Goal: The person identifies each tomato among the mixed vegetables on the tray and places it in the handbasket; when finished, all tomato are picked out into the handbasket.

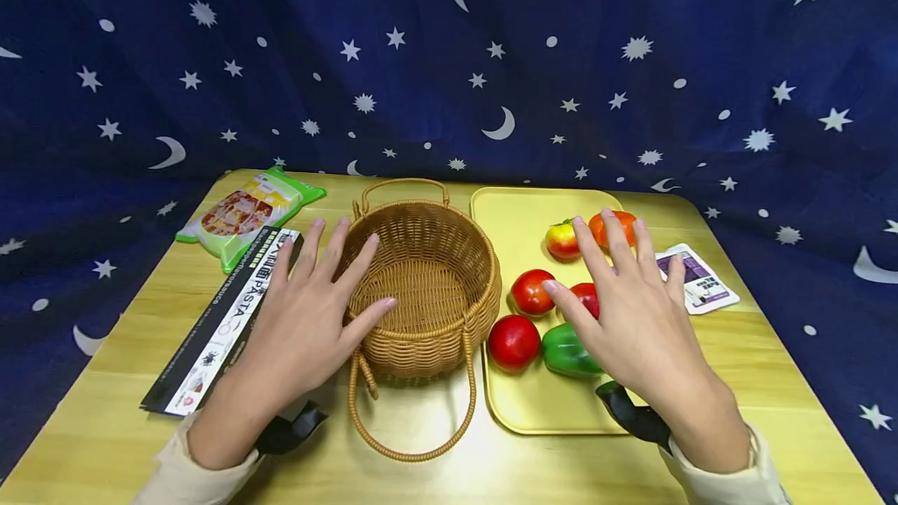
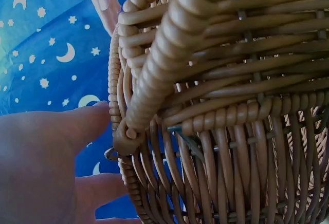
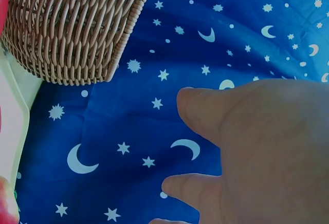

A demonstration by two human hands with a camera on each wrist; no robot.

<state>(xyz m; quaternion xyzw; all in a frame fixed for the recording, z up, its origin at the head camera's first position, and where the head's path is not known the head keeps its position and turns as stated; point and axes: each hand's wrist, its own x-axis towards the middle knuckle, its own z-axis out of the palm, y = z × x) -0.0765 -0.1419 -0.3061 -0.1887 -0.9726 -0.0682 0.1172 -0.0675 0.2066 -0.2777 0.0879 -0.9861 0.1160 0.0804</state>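
Both hands hover with fingers spread and hold nothing. My left hand (image 1: 309,326) is over the left side of a wicker basket (image 1: 421,353), its fingers overlapping the rim in the head view. In the left wrist view, the thumb (image 2: 61,129) points towards the basket's weave (image 2: 236,157). Over the right part of a yellow tray (image 1: 522,411) is my right hand (image 1: 638,326). Below and beside it lie a green pepper (image 1: 567,351), a round red fruit (image 1: 514,344), a tomato (image 1: 532,292) and a yellow-red fruit (image 1: 563,241). Fingers partly hide two other red or orange pieces.
On the left lie a black and white pasta box (image 1: 217,333) and a green food packet (image 1: 245,213). A white and purple pack (image 1: 698,279) rests right of the tray. One basket handle (image 1: 414,457) hangs down towards the table's front. A blue star-patterned cloth (image 1: 421,61) hangs behind.
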